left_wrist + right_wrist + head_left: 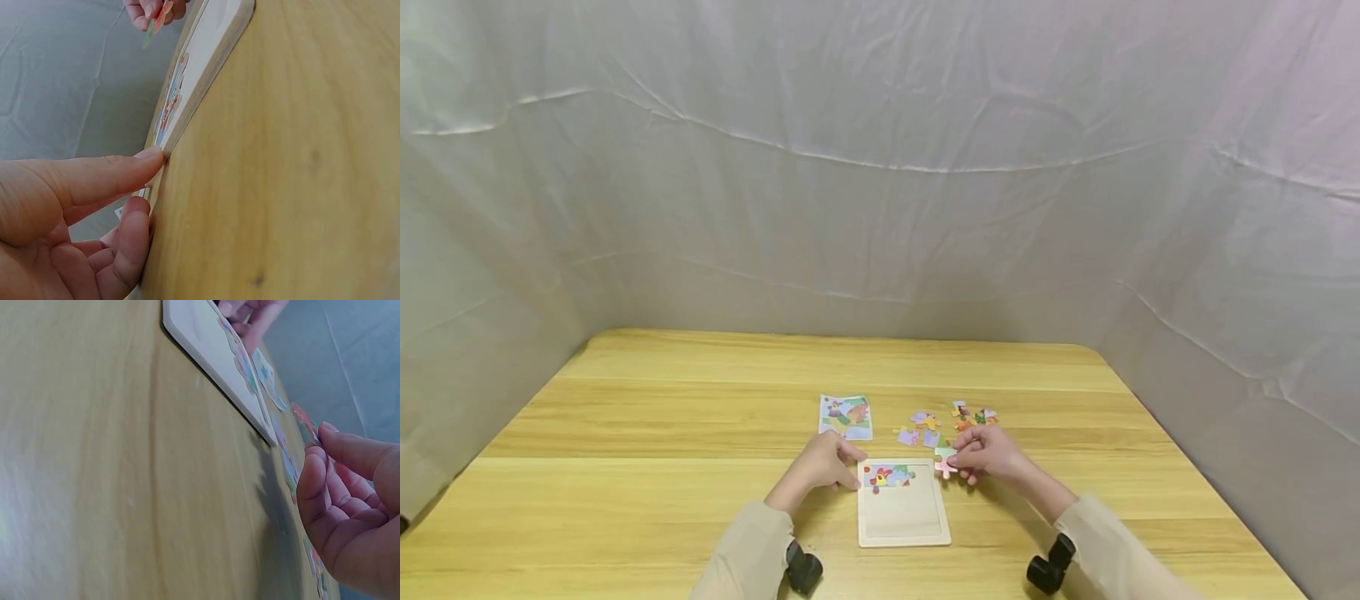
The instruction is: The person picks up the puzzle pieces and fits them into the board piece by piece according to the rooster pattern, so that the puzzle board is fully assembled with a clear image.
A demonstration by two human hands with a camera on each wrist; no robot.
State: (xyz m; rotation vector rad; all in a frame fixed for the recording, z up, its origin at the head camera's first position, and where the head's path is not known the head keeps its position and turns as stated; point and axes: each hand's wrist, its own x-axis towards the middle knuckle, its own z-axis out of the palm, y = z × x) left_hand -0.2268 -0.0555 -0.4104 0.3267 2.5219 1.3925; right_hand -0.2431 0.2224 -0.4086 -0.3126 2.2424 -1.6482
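In the head view a wooden puzzle tray (904,537) lies on the table, with a few joined puzzle pieces (887,476) along its upper left inside. At the tray's upper left corner, my left hand (826,461) holds the rim between thumb and curled fingers; the thumb tip (150,155) presses on the edge in the left wrist view. My right hand (988,454) pinches a pink and light-green puzzle piece (945,463) between thumb and forefinger. That piece is raised beside the tray's upper right corner, seen nearly edge-on in the right wrist view.
Several loose puzzle pieces (928,421) lie beyond the tray, and another cluster (977,417) lies just past my right hand. A small picture card (846,417) showing a bird rests behind my left hand. Grey cloth (880,250) hangs behind and beside the wooden table (662,500).
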